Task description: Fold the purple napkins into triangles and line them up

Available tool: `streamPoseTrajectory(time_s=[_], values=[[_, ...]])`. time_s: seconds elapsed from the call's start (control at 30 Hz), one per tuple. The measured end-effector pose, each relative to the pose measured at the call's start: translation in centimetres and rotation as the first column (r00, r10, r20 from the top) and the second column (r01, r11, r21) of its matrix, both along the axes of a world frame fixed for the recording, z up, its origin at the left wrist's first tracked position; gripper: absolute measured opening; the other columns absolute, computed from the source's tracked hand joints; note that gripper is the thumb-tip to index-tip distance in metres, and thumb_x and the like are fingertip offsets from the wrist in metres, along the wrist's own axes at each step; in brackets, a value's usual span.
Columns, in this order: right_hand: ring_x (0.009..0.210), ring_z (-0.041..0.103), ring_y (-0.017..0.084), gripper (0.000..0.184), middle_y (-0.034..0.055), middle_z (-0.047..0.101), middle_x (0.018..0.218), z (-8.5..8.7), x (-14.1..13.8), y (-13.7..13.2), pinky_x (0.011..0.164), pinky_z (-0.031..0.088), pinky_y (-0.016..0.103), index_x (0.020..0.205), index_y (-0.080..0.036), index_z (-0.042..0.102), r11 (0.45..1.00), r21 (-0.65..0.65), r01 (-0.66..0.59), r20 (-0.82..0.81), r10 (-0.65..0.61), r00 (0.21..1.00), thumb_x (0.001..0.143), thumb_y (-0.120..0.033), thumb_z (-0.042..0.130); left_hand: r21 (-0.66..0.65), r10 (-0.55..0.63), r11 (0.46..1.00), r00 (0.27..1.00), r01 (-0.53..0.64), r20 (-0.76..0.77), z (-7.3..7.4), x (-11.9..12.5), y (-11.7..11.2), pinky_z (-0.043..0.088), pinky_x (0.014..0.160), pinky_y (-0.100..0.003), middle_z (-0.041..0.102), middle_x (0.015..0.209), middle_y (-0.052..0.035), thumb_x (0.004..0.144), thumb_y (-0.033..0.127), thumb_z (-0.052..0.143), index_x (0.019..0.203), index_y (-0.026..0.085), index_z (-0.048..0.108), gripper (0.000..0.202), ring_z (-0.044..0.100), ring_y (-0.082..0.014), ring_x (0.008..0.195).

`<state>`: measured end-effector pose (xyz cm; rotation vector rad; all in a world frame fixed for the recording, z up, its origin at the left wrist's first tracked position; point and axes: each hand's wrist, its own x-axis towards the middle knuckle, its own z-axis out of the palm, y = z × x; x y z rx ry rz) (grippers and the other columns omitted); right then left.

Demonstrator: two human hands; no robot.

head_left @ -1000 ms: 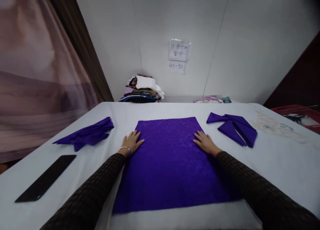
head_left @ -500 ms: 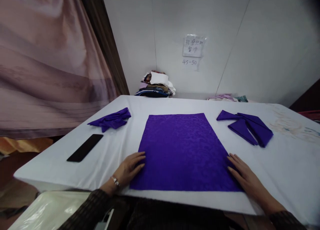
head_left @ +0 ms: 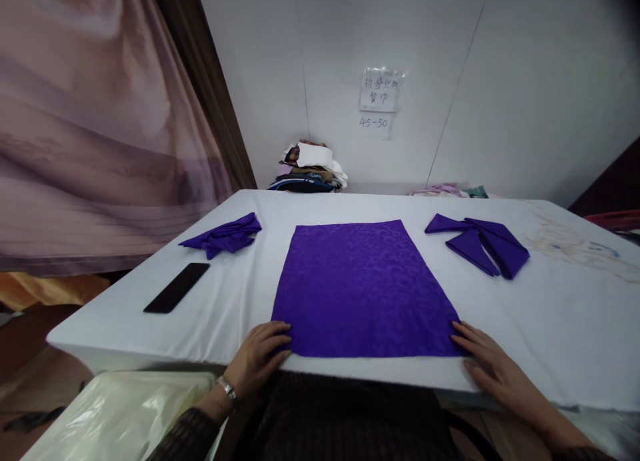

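A purple patterned cloth napkin lies spread flat on the white-covered table, its near edge close to the table's front. My left hand, with a silver band at the wrist, rests at the napkin's near left corner, fingers stretched out over it. At the near right corner lies my right hand, fingers extended and their tips touching the cloth. Neither hand grips anything. To the right is a folded purple napkin with pointed ends. On the left lies a bunched purple napkin.
A flat black object, like a phone, lies left of the spread napkin. Behind the table, a stack of folded cloths stands by the wall, under paper signs. A pinkish curtain hangs at left; a plastic-covered surface is below.
Both hands have shifted to the napkin's near corners. The view has moved slightly, so the table appears higher. The napkin still lies flat.
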<state>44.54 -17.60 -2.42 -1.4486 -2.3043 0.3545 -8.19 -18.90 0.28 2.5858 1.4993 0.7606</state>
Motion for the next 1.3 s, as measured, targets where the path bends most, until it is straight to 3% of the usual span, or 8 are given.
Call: streamPoseTrajectory(time_s=[0.27, 0.4, 0.53, 0.63, 0.87, 0.97, 1.1, 1.3], values=[[0.118, 0.052, 0.027, 0.03, 0.0093, 0.059, 0.124, -0.7, -0.7, 0.7, 0.098, 0.043, 0.048, 0.103, -0.023, 0.067, 0.985, 0.164, 0.05, -0.028, -0.046, 0.999, 0.086, -0.037, 0.046, -0.01, 0.111, 0.994, 0.989, -0.11, 0.1, 0.9, 1.4, 0.6, 0.049, 0.088, -0.035, 0.069, 0.093, -0.0049, 0.088, 0.03, 0.044, 0.082, 0.021, 0.062, 0.021, 0.064, -0.018, 0.09], [0.111, 0.057, 0.026, 0.03, 0.0082, 0.064, 0.116, -0.1, -1.2, 0.6, 0.095, 0.047, 0.045, 0.095, -0.024, 0.067, 0.984, 0.135, 0.118, -0.1, -0.105, 0.989, 0.086, -0.043, 0.045, -0.018, 0.17, 0.985, 0.969, -0.17, 0.179, 1.2, 0.9, 0.6, 0.045, 0.095, -0.037, 0.069, 0.08, -0.001, 0.086, 0.035, 0.046, 0.084, 0.022, 0.063, 0.021, 0.064, -0.0171, 0.083], [0.105, 0.061, 0.024, 0.034, 0.006, 0.065, 0.114, 2.5, -2.1, -0.4, 0.089, 0.051, 0.038, 0.103, -0.026, 0.063, 0.98, -0.028, 0.199, -0.205, -0.2, 0.958, 0.087, -0.048, 0.042, -0.132, 0.279, 0.959, 0.923, -0.252, 0.266, 2.6, 0.4, 0.3, 0.052, 0.077, -0.029, 0.07, 0.076, -0.002, 0.083, 0.044, 0.049, 0.078, 0.021, 0.065, 0.028, 0.064, -0.0175, 0.078], [0.091, 0.065, 0.023, 0.032, 0.005, 0.07, 0.097, 5.2, -2.4, -1.1, 0.078, 0.055, 0.032, 0.093, -0.027, 0.065, 0.976, -0.131, 0.177, -0.256, -0.205, 0.945, 0.085, -0.051, 0.045, -0.236, 0.36, 0.927, 0.867, -0.291, 0.344, 4.2, 0.3, -0.2, 0.052, 0.068, -0.025, 0.07, 0.075, -0.0017, 0.079, 0.05, 0.052, 0.077, 0.021, 0.066, 0.032, 0.064, -0.0164, 0.069], [0.079, 0.065, 0.024, 0.034, 0.0051, 0.07, 0.09, 9.1, -2.2, 0.7, 0.066, 0.055, 0.031, 0.088, -0.028, 0.069, 0.946, -0.192, 0.263, -0.378, -0.318, 0.87, 0.075, -0.057, 0.056, -0.447, 0.481, 0.855, 0.725, -0.263, 0.493, 6.6, -0.8, 0.2, 0.05, 0.057, -0.023, 0.067, 0.07, -0.0018, 0.069, 0.055, 0.063, 0.078, 0.02, 0.067, 0.037, 0.06, -0.0157, 0.062], [0.081, 0.064, 0.024, 0.034, 0.0045, 0.07, 0.09, 10.1, -2.9, 4.1, 0.067, 0.053, 0.031, 0.089, -0.027, 0.07, 0.93, -0.207, 0.304, -0.423, -0.366, 0.829, 0.072, -0.055, 0.06, -0.503, 0.501, 0.833, 0.703, -0.232, 0.505, 8.0, -1.3, 2.7, 0.046, 0.052, -0.022, 0.066, 0.066, -0.0009, 0.062, 0.055, 0.068, 0.077, 0.019, 0.067, 0.039, 0.057, -0.0142, 0.058], [0.087, 0.062, 0.023, 0.037, 0.0048, 0.07, 0.091, 10.4, -4.5, 11.1, 0.076, 0.049, 0.033, 0.092, -0.022, 0.07, 0.923, -0.247, 0.296, -0.505, -0.383, 0.773, 0.068, -0.049, 0.063, -0.476, 0.473, 0.85, 0.727, -0.226, 0.498, 9.6, -1.1, 9.0, 0.047, 0.063, -0.024, 0.068, 0.071, -0.0015, 0.057, 0.056, 0.07, 0.071, 0.018, 0.068, 0.04, 0.059, -0.016, 0.068], [0.073, 0.06, 0.018, 0.025, 0.0049, 0.069, 0.077, 8.0, -6.9, 22.0, 0.067, 0.045, 0.028, 0.076, -0.015, 0.069, 0.889, -0.286, 0.357, -0.527, -0.457, 0.717, 0.064, -0.035, 0.062, -0.513, 0.551, 0.802, 0.712, -0.307, 0.435, 7.9, 0.0, 19.7, 0.042, 0.055, -0.023, 0.062, 0.059, 0.0011, 0.05, 0.054, 0.073, 0.065, 0.017, 0.065, 0.041, 0.054, -0.0138, 0.06]])
